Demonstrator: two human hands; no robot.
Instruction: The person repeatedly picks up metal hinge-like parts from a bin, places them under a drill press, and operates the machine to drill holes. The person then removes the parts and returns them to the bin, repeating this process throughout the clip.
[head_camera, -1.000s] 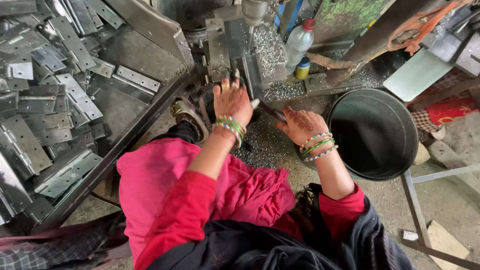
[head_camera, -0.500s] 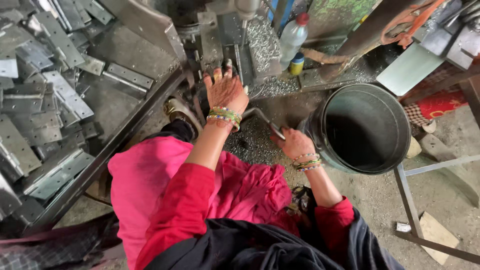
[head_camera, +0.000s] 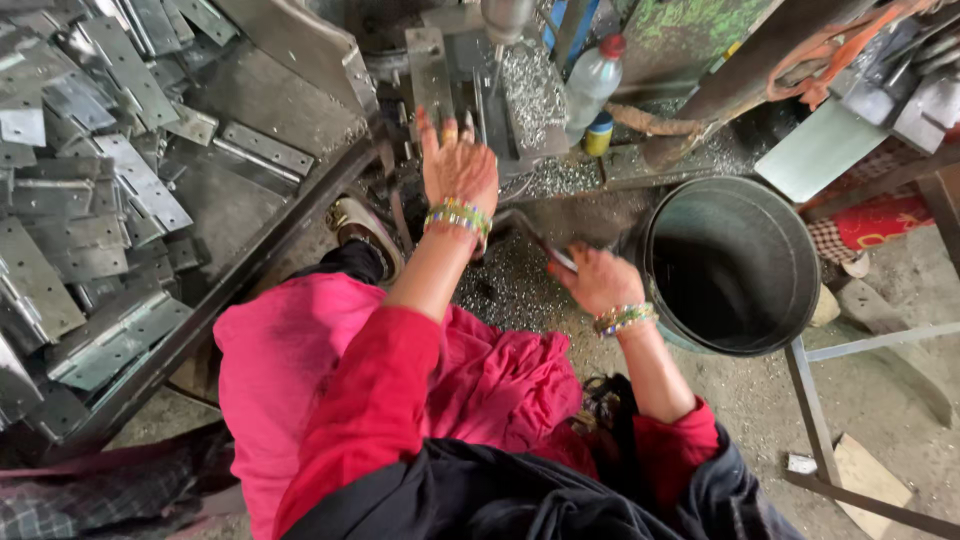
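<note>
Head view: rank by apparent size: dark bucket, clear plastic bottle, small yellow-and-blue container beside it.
1. dark bucket, by far the largest.
2. clear plastic bottle.
3. small yellow-and-blue container, smallest.
The bucket sits nearer the camera, which exaggerates its lead.

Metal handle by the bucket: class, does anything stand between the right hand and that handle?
Nothing visible does. The right hand is already closed around the metal handle, which runs up and left toward the machine. The dark bucket sits beside the hand, to its right, not between them. The left hand rests higher up, at the machine.
</note>
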